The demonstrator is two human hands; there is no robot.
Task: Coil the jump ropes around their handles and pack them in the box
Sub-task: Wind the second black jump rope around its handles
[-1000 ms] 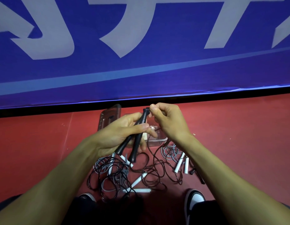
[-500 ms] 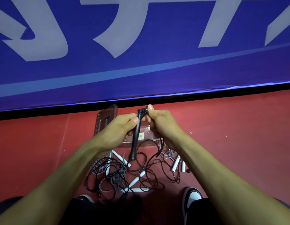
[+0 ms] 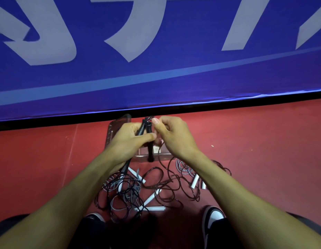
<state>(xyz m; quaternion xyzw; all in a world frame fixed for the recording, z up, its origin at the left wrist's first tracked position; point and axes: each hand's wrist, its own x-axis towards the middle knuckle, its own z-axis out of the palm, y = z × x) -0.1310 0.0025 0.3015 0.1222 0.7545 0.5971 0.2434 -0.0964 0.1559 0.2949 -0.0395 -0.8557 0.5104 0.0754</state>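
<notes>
So, box (image 3: 118, 126) as landmark: clear plastic, on red floor (image 3: 263, 150), just below the banner's black bottom edge. My hands hover over it and hide most of it; only its left wall & a bit of the near edge show.

Left of box: bare red floor w/ a faint pale line (image 3: 73, 141) running toward me.

Over the box: my left hand (image 3: 128, 142), fingers curled tight round two black handles (image 3: 150, 150), thumb pressed across them. One handle's tip pokes out below my wrist, the other hangs down over box's near edge. Tops of handles stick up past my fingers.

Just right of that: my right hand (image 3: 174, 135), thumb & forefinger pinching the black rope (image 3: 162, 178) at the handle tops; other fingers curled in.

Nearer me than the box: tangle of black and grey ropes (image 3: 123, 196) w/ white handles (image 3: 157, 208) lying in it, touching & crossing. More white handles + grey loops under my right forearm, partly hidden. My two shoes (image 3: 212, 215) flank the pile.

Beyond the box: blue banner (image 3: 156, 78) w/ big pale characters, cropped, can't read them.
</notes>
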